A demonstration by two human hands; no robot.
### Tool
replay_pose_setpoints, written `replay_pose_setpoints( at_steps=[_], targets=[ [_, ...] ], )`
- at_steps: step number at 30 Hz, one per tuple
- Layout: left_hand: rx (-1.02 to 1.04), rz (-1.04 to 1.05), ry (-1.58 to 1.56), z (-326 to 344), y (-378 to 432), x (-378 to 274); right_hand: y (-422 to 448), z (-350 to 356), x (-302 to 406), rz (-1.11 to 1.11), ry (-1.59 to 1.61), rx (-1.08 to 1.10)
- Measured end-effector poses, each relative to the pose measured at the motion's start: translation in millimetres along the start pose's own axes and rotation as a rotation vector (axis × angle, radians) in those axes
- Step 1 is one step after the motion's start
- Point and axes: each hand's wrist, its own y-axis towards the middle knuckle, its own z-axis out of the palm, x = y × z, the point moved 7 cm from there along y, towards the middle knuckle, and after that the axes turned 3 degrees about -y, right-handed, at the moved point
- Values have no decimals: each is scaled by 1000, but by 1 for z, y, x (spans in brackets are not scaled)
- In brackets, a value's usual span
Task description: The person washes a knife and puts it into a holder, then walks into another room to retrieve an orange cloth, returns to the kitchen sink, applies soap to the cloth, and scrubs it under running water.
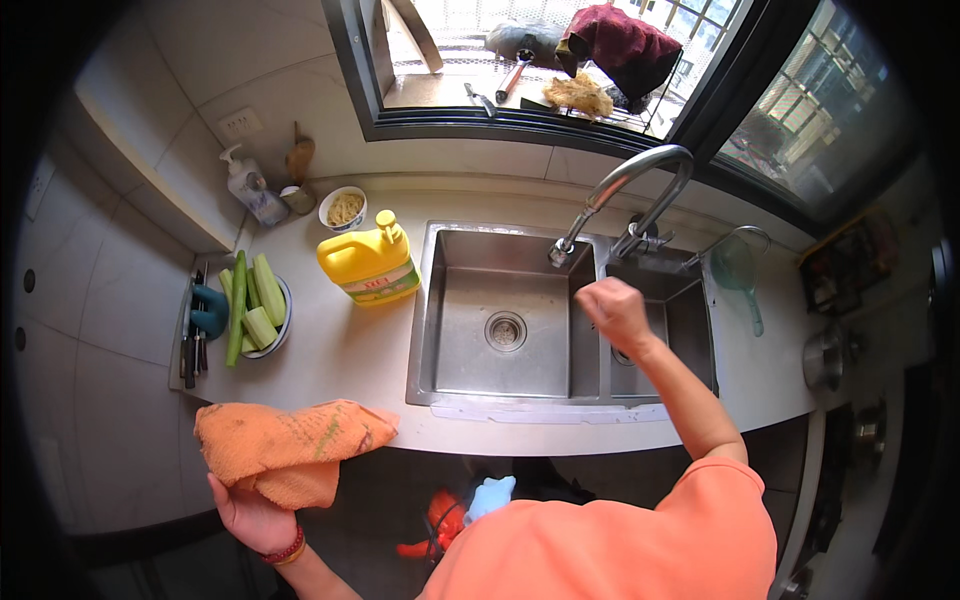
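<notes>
Draped over the front left edge of the counter [375, 420] is an orange towel [285, 442] with faded markings. My left hand [259, 517], a red beaded bracelet at its wrist, grips the towel from below, and the cloth covers most of its fingers. Above the divider of a stainless steel double sink [510, 300] hangs my right hand [616, 311]. Its fingers are curled shut, nothing shows in them, and the palm side is hidden. The gooseneck faucet [637, 161] arches just beyond this hand, its spout over the larger basin.
Left of the sink stand a yellow jug [371, 262], a bowl [343, 208] with pale contents, and a soap pump bottle [251, 187]. Peeled green vegetables [259, 307] fill a dish beside several knives [189, 337]. A green strainer [739, 270] lies at right, near a metal pot [823, 360].
</notes>
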Motion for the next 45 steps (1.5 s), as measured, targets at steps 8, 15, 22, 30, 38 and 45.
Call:
replay_pose_setpoints(
  at_steps=[8,15,22,30,38,45],
  targets=[
    [114,-153,-54,68,27,94,-25,-26,-262,339,-568,-77],
    [55,-146,26,98,27,126,-28,11,-280,435,-491,119],
    [87,-172,2,117,30,149,-49,-7,-223,183,-378,-37],
    [92,-108,28,122,30,136,34,58,-92,161,347,175],
    [23,-98,11,91,25,119,39,57,-104,385,660,63],
    [13,-88,9,76,23,102,-31,4,-183,-22,-603,21]
  ],
)
